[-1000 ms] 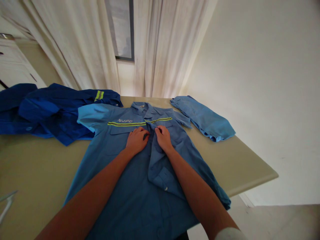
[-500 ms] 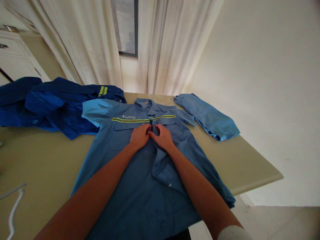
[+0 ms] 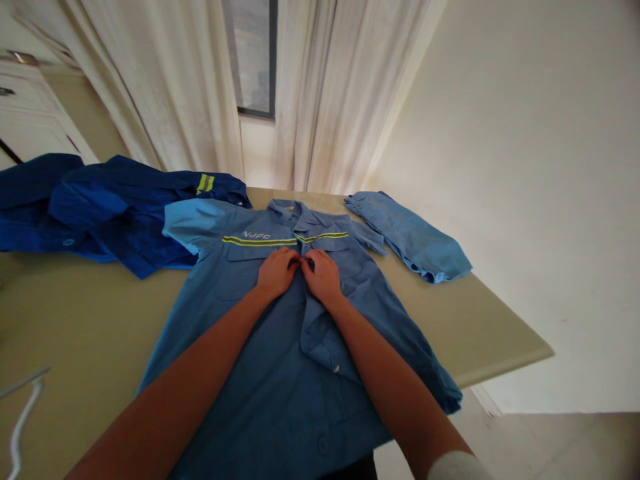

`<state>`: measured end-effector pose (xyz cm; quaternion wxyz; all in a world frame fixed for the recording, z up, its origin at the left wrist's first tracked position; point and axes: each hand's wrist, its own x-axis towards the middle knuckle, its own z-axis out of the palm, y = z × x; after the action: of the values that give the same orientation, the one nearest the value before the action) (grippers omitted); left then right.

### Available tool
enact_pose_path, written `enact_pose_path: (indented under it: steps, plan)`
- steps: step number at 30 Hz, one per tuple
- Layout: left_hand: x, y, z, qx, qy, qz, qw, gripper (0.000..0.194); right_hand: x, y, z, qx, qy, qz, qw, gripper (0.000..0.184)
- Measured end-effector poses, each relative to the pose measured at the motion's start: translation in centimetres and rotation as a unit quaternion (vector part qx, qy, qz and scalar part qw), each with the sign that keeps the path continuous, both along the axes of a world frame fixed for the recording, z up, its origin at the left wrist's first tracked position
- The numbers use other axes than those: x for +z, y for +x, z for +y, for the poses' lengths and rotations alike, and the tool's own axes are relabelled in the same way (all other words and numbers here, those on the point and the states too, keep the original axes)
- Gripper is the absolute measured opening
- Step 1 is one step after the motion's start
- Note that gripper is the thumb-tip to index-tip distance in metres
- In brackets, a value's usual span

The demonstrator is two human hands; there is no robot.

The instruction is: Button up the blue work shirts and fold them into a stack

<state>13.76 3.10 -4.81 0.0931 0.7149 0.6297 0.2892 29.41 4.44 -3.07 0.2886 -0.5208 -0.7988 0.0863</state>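
Observation:
A blue short-sleeved work shirt (image 3: 240, 353) lies spread face up, its collar at the far side. Yellow-striped tape crosses its chest, with white letters above the tape on the left. My left hand (image 3: 278, 270) pinches the front placket just below the tape. Right beside it, fingertips almost meeting, my right hand (image 3: 321, 275) is closed on the other front edge. Below my right hand that front edge is folded over and hangs loose. The button and buttonhole between my fingers are hidden.
Darker blue garments (image 3: 110, 207) are heaped at the back left. A folded light blue garment (image 3: 415, 233) lies at the back right of the table (image 3: 480, 333). A white hanger-like piece (image 3: 23, 420) is at the lower left. Curtains and a wall stand behind.
Both hands stay at the placket, with the fingertips shifting slightly and drawing closer together. The whole view has moved a little; the shirt otherwise lies as before.

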Motion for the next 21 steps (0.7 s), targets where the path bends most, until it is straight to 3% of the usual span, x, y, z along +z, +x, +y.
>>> enact_pose_path:
  steps: [7, 11, 16, 21]
  plan:
    - [0.04, 0.04, -0.16, 0.017, 0.0, -0.123, 0.992, 0.013, -0.42, -0.18, 0.4, -0.014, -0.012, -0.007, 1.0, 0.018]
    - [0.39, 0.02, -0.52, 0.036, -0.001, -0.178, 0.983, 0.012, -0.43, -0.2, 0.5, 0.026, -0.017, -0.018, 0.999, 0.02]
    - [0.45, -0.07, -0.6, 0.02, 0.011, -0.105, 0.994, 0.012, -0.48, -0.02, 0.58, 0.07, 0.015, 0.026, 0.997, 0.023]
    - [0.45, -0.09, -0.59, 0.018, -0.021, -0.089, 0.996, 0.013, -0.43, -0.07, 0.54, 0.047, -0.014, -0.011, 0.999, 0.02]
